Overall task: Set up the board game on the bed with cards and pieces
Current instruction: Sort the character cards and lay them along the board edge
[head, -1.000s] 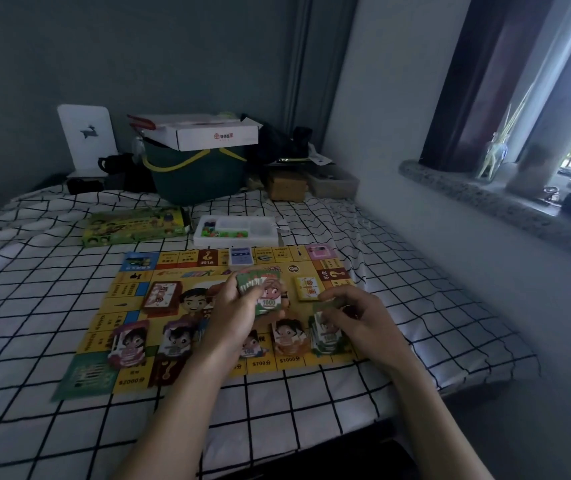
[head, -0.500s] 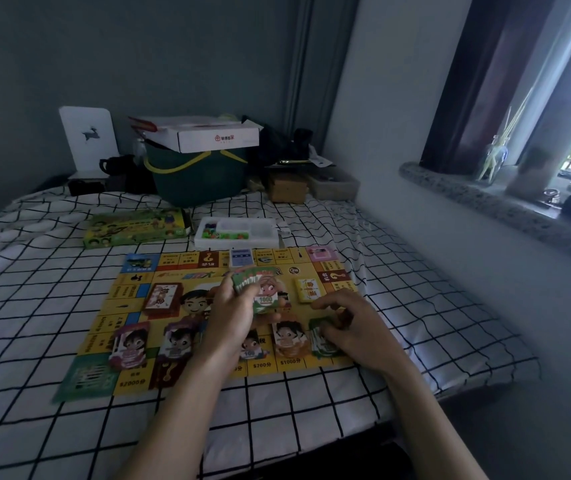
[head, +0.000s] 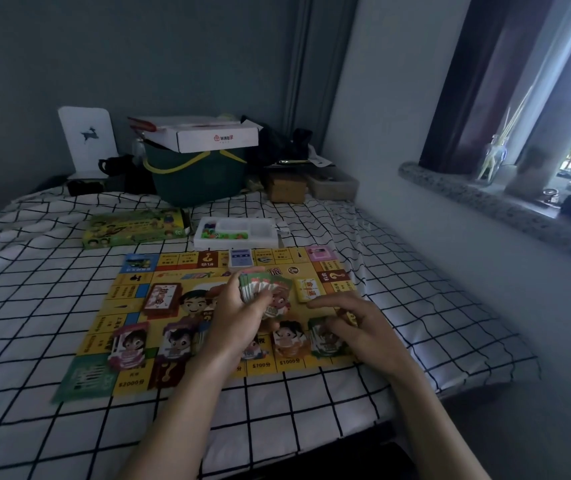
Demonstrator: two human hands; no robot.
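A yellow game board [head: 131,306] lies flat on the checked bed sheet. My left hand [head: 239,317] holds a fanned stack of green cards [head: 263,289] above the board's middle. My right hand [head: 357,327] rests with fingers spread on a green card pile [head: 322,339] near the board's front right corner. Several character card piles lie along the front edge, among them a pink pile [head: 128,344] and an orange pile [head: 289,339]. A red deck [head: 161,297] and a yellow deck [head: 308,289] sit on the board's inner area. A blue deck [head: 240,258] lies at the far edge.
A white tray of small coloured pieces [head: 237,232] and the green game box [head: 135,228] lie beyond the board. A green basket [head: 197,178] with a white carton on top stands at the back. The wall and window sill [head: 485,199] run along the right; the bed's edge is close in front.
My right hand has lowered onto the green pile at the front right and spread its fingers. My left hand keeps the fanned cards, shifted only slightly.
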